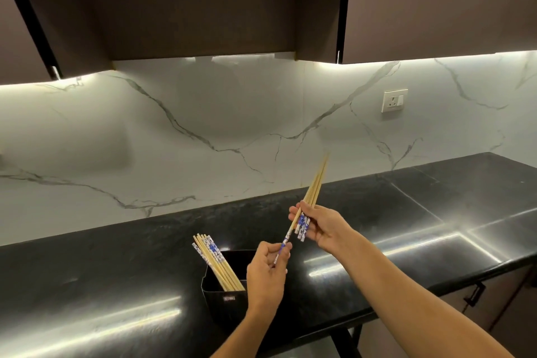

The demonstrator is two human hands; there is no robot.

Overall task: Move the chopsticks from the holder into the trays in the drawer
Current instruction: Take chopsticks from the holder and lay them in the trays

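Observation:
A black holder stands on the dark counter with several wooden chopsticks leaning in it, their blue-and-white ends up. My right hand grips a bundle of chopsticks above the counter, tips pointing up and away. My left hand pinches the patterned end of one chopstick that runs up into the bundle in my right hand. The drawer and its trays are out of view.
The black polished counter runs left to right under a white marble backsplash with a wall socket. Dark upper cabinets hang overhead. A lower cabinet handle shows at the right, below the counter edge.

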